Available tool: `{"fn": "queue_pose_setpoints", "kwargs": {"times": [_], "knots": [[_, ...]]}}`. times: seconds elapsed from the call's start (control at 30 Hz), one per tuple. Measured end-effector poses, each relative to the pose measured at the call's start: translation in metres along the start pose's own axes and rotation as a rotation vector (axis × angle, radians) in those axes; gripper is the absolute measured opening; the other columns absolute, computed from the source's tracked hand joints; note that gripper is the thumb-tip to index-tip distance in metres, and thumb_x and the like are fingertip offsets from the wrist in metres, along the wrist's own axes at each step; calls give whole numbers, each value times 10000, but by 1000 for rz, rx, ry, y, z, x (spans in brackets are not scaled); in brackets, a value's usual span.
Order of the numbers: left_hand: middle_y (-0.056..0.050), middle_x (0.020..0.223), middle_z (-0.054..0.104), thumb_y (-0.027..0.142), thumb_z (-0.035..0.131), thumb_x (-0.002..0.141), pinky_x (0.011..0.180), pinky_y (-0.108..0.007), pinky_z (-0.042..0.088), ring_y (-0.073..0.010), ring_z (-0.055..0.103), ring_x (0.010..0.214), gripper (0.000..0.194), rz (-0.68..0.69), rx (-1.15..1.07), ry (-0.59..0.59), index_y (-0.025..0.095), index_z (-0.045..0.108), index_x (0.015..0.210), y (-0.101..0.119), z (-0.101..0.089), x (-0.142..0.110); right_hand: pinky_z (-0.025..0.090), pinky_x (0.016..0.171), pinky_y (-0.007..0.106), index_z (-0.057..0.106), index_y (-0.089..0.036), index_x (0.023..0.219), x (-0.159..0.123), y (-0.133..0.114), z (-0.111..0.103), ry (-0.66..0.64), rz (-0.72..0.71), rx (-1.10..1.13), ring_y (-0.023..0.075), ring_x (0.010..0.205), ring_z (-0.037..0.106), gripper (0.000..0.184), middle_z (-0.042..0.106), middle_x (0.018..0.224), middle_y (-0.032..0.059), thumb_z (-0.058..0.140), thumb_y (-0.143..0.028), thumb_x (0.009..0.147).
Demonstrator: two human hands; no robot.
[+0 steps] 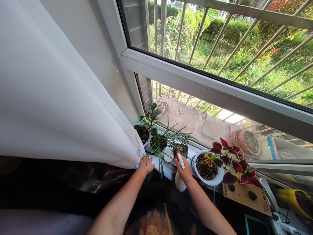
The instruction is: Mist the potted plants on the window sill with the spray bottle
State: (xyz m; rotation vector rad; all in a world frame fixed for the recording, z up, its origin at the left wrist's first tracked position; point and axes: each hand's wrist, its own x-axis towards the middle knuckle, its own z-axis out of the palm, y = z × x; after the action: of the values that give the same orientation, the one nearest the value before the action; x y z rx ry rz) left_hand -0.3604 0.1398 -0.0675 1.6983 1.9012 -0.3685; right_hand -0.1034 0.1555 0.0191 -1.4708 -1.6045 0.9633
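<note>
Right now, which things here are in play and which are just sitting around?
In play:
- right hand gripping a white spray bottle
- left hand on a white cloth

Just around:
- red-leaved coleus in a white pot
- grassy potted plant
- sheer white curtain
- yellow pot

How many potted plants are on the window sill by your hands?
4: a round-leaved plant beside the curtain, a spider plant next along, a small plant behind it, and a red-leaved coleus past the right hand and its spray bottle. The curtain may hide more.
</note>
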Motion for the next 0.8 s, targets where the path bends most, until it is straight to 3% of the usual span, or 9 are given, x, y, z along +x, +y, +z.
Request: {"fn": "queue_pose_setpoints", "kwargs": {"times": [0.2,0.3,0.43,0.5,0.67,0.8], "knots": [[-146,1658,455,473,506,973,1283,-494,270,-361,410,1530,627,-6,1,1,182,599,1520,0,-2,-2,485,655,372,561,-236,748,3,8,-2,-50,100,-89,229,671,586,419,609,699,45,487,-598,944],[-143,1661,451,467,505,971,1280,-497,272,-364,413,1526,623,-9,-2,1,184,600,1519,1,-3,-3,520,700,390,612,-215,819,1,12,-2,-42,99,-46,244,724,626,397,659,760,71,505,-578,939],[-145,1669,438,467,505,968,1288,-502,256,-359,401,1536,631,-9,-9,-3,181,594,1524,2,-4,-3,552,877,423,683,-199,1016,-1,4,11,-96,-32,0,266,932,680,366,725,981,117,519,-523,973],[-149,1673,430,468,506,968,1292,-507,247,-362,393,1542,640,-13,-12,-9,177,586,1532,2,-3,-2,546,852,409,680,-211,1007,-1,0,18,-144,-69,-40,256,906,674,337,711,960,103,494,-490,992],[-147,1692,400,471,515,968,1298,-497,239,-351,377,1557,637,-13,-21,-7,185,586,1533,1,-1,-2,482,685,347,568,-233,766,-6,0,22,-326,-67,-202,211,714,600,296,628,771,51,478,-411,985],[-146,1690,402,469,522,966,1294,-501,241,-353,381,1554,626,-11,-25,7,189,594,1521,0,0,-2,513,745,368,636,-223,874,-5,-3,17,-354,-111,-170,237,805,639,235,678,853,74,489,-373,978]]}}
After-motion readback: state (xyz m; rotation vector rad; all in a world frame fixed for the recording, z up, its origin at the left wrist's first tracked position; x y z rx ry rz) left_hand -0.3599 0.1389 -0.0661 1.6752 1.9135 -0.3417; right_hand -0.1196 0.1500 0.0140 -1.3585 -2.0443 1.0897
